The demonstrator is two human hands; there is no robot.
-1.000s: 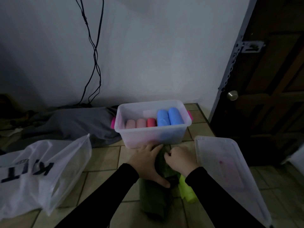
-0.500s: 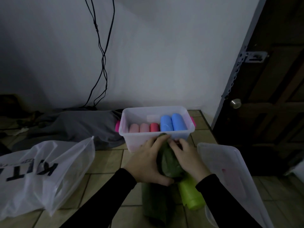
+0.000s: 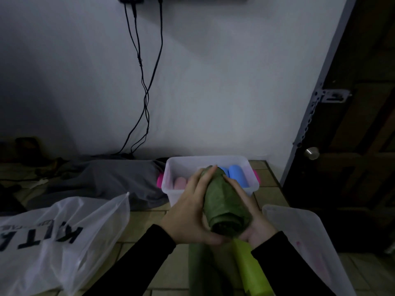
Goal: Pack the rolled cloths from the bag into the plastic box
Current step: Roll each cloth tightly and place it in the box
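A dark green rolled cloth [image 3: 224, 204] is lifted off the floor between both hands, its far end over the near rim of the clear plastic box [image 3: 186, 163]. My left hand [image 3: 188, 212] grips its left side and my right hand [image 3: 254, 218] cups its right side and underside. Inside the box lie a pink roll [image 3: 180, 182] and blue rolls [image 3: 237, 175]. A lime green roll [image 3: 250, 268] and another dark green roll [image 3: 201, 272] lie on the tiles below my hands. The white plastic bag [image 3: 53, 238] sits at the left.
The box's clear lid [image 3: 303, 242] lies on the floor at the right. A grey cloth heap [image 3: 102, 180] lies left of the box against the wall. Black cables [image 3: 145, 92] hang down the wall. A dark wooden door [image 3: 352, 146] stands at the right.
Both hands have picked the dark green roll up from the floor and raised it forward toward the box. The camera view has tilted upward.
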